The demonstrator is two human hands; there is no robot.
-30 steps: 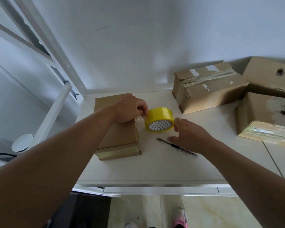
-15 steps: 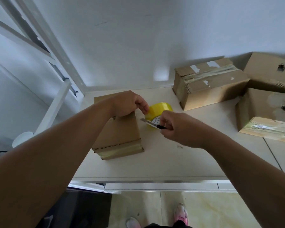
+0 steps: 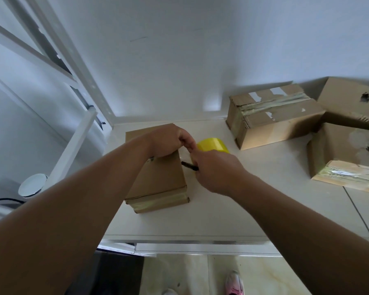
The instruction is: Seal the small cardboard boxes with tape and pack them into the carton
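Four brown boxes sit on the white desk (image 3: 264, 205), and both hands are busy at the one on the left. The small cardboard box (image 3: 158, 182) lies near the desk's back left corner, its left side close along the left edge. Its near end is banded with pale tape and faces the front edge. The left hand (image 3: 170, 141) rests on the far right of the box top, fingers curled, thumb and forefinger pinching a glossy tape strip (image 3: 184, 155) at the box's right side. Just beside that, the yellow tape roll (image 3: 213, 144) sits on the desk, half hidden behind the right hand (image 3: 215, 171). The right hand is clenched round a dark cutter (image 3: 189, 166), and the tip pokes out to the left, right at the strip and the box's right wall. Whether the blade touches the tape, I can't tell.

Room now: white desktop runs from the box's near end to the front edge, and a wide stretch lies between the right hand and the right-hand boxes. At the back edge, right of centre, a taped box (image 3: 273, 122) sits with its seam taped over. Just beside its right end, two more crowd the right edge. A rear box (image 3: 349, 101) with a hole in its face tilts over a front box (image 3: 339, 154) whose near flap is taped. All four are closed, so their contents stay hidden. Below the front edge, a pink shoe (image 3: 234, 283) stands on pale floor.
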